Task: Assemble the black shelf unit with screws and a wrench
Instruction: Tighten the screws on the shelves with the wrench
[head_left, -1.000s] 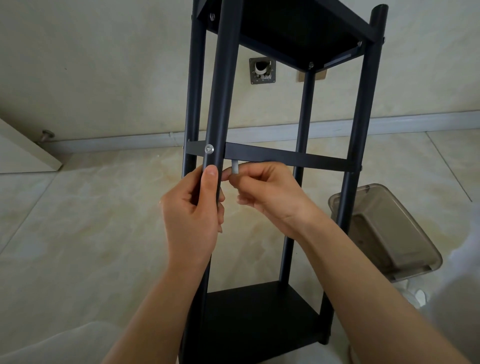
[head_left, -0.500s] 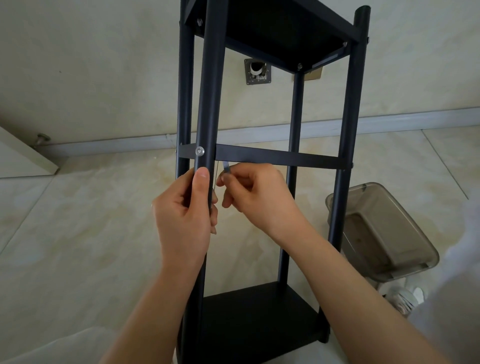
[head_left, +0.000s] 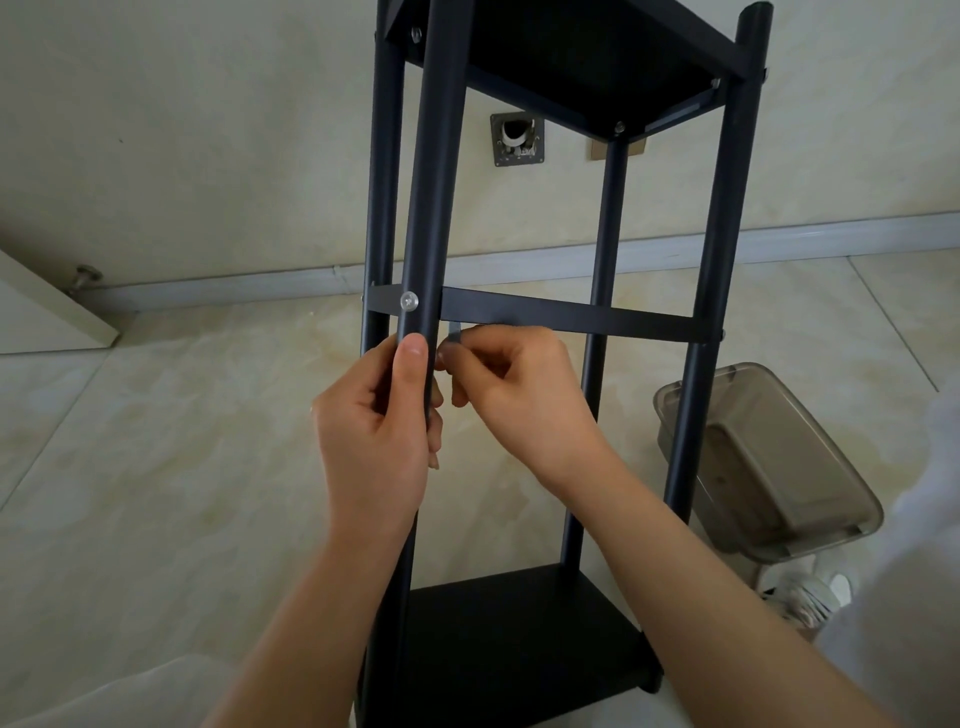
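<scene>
Shelf unit upright on the floor; both hands at the near post's crossbar joint.

Black shelf unit (head_left: 545, 62) stands on tile by the wall. Left hand (head_left: 371, 431) wraps the near post (head_left: 431, 182), thumb just below a silver screw (head_left: 409, 301) seated where the crossbar (head_left: 566, 314) meets it. Right hand (head_left: 519, 400) pinches a small grey wrench (head_left: 455, 332) just under the crossbar, behind the post (tip hidden; can't tell if it's seated). Risks, as I judge: the short tool slipping from fingertips or rounding the fastener if half-engaged; frame twisting should the left grip slacken. Clear plastic bin (head_left: 769, 467) lies to the right.
</scene>
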